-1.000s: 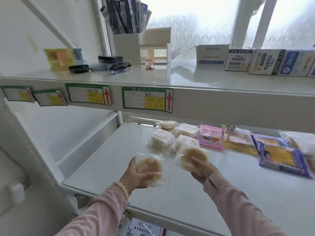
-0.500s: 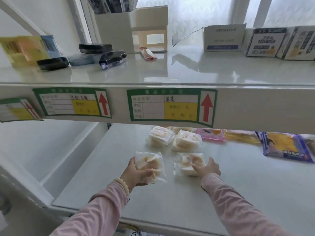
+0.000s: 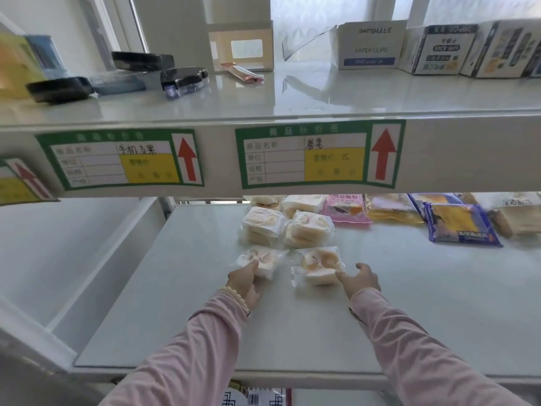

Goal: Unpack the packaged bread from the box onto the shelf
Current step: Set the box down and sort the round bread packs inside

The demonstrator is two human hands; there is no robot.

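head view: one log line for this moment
step: shelving | left hand: grips left clear-wrapped bread pack on white lower shelf | right hand: touches right clear-wrapped bread pack beside it

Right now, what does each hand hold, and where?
Left hand grips left bread pack at its near edge; right hand only touches right bread pack, near corner.

Lower shelf [image 3: 181, 303]: white, smooth surface. At its front, left front bread pack [image 3: 260, 263] and right front bread pack [image 3: 317, 268] sit side by side with a narrow gap between them. Just behind stand the left stack of clear-wrapped bread [image 3: 263, 227] and the right stack of clear-wrapped bread [image 3: 308, 228], touching. The rear row, running right, holds a pink pack [image 3: 347, 208], a yellow pack [image 3: 392, 208] and a blue pack [image 3: 461, 224].
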